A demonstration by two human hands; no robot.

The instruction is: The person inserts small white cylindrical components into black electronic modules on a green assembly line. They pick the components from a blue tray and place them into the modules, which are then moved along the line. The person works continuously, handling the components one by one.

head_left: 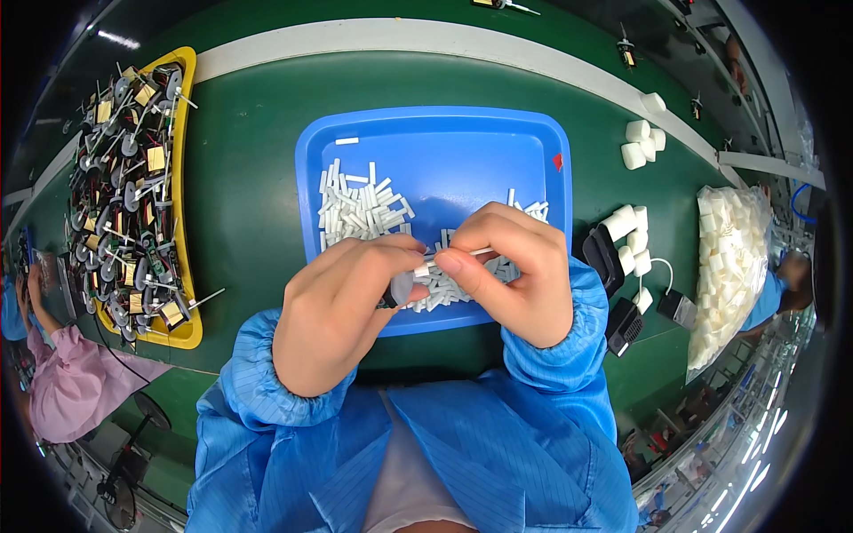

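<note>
Both my hands meet over the near half of a blue tray (435, 113). In the closed fingers of my left hand (329, 306) sits a small dark device with a grey disc (402, 288), mostly covered by the fingers. The thumb and forefinger of my right hand (529, 275) pinch a thin white rod (481, 251) that reaches toward the device. Whether the rod joins the device is hidden by my fingertips. Short white tubes (360, 209) lie heaped at the tray's left, with more below and beside my hands.
At left, a yellow tray (188, 75) is piled with similar grey-disc devices (131, 191), their rods sticking out. White foam-like cylinders (634, 155), black cases (624, 327) and a plastic bag of cylinders (733, 266) lie right. A pale rail (426, 37) curves behind; a pink-sleeved person (75, 382) works left.
</note>
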